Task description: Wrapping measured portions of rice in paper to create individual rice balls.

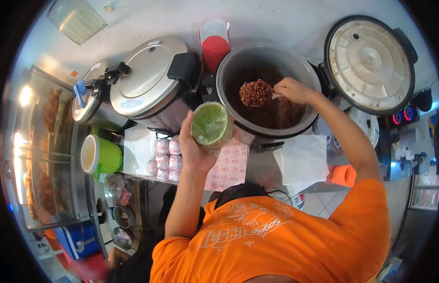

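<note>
My left hand (pixel 198 148) is closed round a green cup (pixel 211 123) whose inside is covered with clear plastic. It is held in front of the big open rice cooker (pixel 226 111), left of its rim. My right hand (pixel 295 90) grips the pale handle of a scoop (pixel 277 95), most of which is hidden under rice. A heaped clump of reddish-brown rice (pixel 256 93) sits on it above the cooker's mouth. Dark rice lies lower in the cooker, blurred by steam or shadow. Below the cup, printed pink wrapping paper (pixel 227 165) lies on the counter.
Left of the open cooker stands a closed steel cooker (pixel 151 78); the open one's lid (pixel 370 63) is raised at right. Wrapped rice packs (pixel 170 158) sit beside a lime-green bucket (pixel 106 154). White sheets (pixel 302 162) and an orange cup (pixel 344 175) lie at the counter's front edge.
</note>
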The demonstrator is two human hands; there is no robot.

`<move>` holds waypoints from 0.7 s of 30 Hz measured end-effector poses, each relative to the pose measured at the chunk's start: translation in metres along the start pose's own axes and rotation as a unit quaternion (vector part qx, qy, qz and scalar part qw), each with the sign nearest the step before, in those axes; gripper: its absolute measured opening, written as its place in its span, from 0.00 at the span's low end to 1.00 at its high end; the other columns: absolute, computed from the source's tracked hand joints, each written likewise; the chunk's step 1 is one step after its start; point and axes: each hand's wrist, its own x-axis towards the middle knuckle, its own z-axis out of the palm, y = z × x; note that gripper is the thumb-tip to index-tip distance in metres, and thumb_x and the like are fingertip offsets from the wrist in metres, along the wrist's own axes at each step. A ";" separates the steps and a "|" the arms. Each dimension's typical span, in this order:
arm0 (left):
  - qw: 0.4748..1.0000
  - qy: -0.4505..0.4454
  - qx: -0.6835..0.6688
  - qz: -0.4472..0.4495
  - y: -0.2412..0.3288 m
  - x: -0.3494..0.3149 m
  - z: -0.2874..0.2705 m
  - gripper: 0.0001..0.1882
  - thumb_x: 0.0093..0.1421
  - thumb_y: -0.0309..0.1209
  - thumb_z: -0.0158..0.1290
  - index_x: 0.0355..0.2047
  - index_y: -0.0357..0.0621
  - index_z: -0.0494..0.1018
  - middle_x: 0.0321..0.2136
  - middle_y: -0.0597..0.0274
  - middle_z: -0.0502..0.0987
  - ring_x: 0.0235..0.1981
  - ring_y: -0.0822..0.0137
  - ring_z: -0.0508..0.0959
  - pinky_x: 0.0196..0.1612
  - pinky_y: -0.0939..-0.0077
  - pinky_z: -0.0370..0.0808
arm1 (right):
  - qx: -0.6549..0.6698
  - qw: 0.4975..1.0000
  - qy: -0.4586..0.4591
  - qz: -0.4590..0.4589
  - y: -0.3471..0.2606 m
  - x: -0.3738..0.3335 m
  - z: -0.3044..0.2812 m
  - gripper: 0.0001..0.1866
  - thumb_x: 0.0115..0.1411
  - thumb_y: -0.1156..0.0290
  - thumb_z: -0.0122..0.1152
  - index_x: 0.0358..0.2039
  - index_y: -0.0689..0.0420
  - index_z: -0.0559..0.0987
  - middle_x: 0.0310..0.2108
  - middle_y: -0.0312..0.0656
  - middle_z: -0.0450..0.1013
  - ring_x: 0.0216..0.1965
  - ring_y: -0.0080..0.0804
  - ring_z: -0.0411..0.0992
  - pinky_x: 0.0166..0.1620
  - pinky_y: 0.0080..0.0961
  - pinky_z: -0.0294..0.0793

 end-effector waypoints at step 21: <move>0.991 0.023 0.110 0.079 -0.061 0.155 0.035 0.09 0.67 0.35 0.48 0.38 0.43 0.73 0.34 0.63 0.76 0.36 0.67 0.77 0.41 0.68 0.75 | -0.157 0.966 0.200 -0.041 -0.023 -0.100 0.017 0.12 0.63 0.70 0.53 0.45 0.56 0.79 0.35 0.52 0.74 0.39 0.56 0.73 0.42 0.48 0.70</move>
